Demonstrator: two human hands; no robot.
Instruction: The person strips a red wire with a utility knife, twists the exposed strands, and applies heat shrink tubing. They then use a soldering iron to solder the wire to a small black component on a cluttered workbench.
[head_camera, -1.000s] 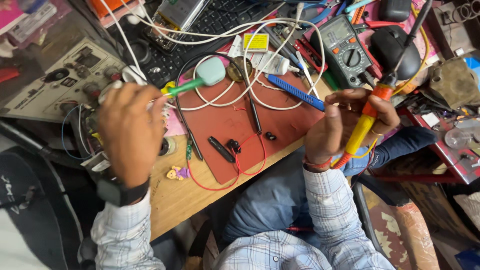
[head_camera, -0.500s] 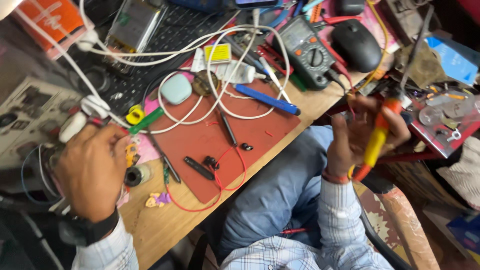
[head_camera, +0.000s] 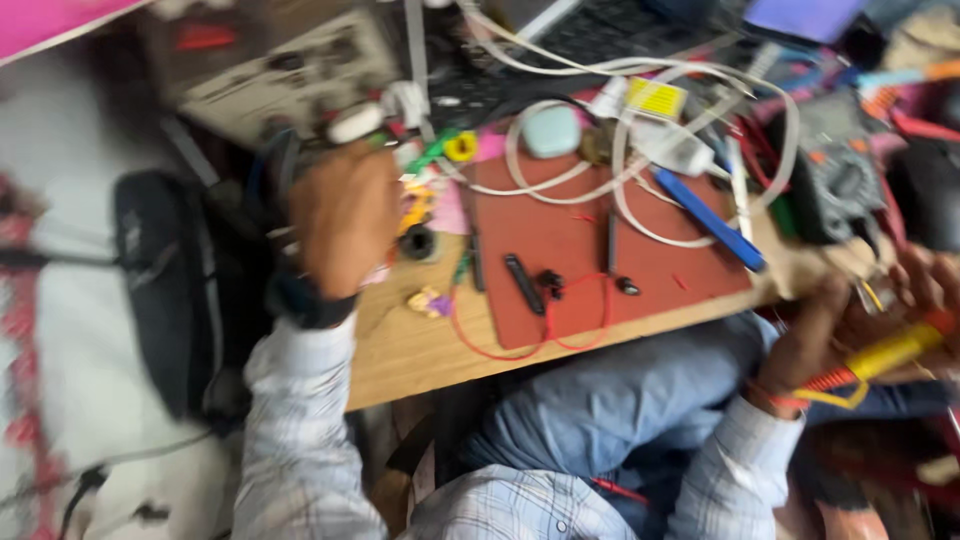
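A yellow and orange tool (head_camera: 895, 350) is grasped in the right hand (head_camera: 860, 330), whose fingers (head_camera: 925, 275) are closed around it, just off the near right edge of the wooden surface (head_camera: 420, 350). A thin yellow and red wire (head_camera: 825, 390) is seen hanging under this hand, near the wrist. The left hand (head_camera: 345, 215) is placed at the far left part of the surface, back side up; its fingers are hidden behind the hand and blurred, so it cannot be told if they are closed or released. Just to the right of this hand, a small black ring (head_camera: 417, 242) and a yellow roll (head_camera: 461, 147) are found. Between the two hands a red mat (head_camera: 600, 240) is laid, with a blue tool (head_camera: 710, 220), white cables (head_camera: 640, 190) and a red wire (head_camera: 520, 345) on it.
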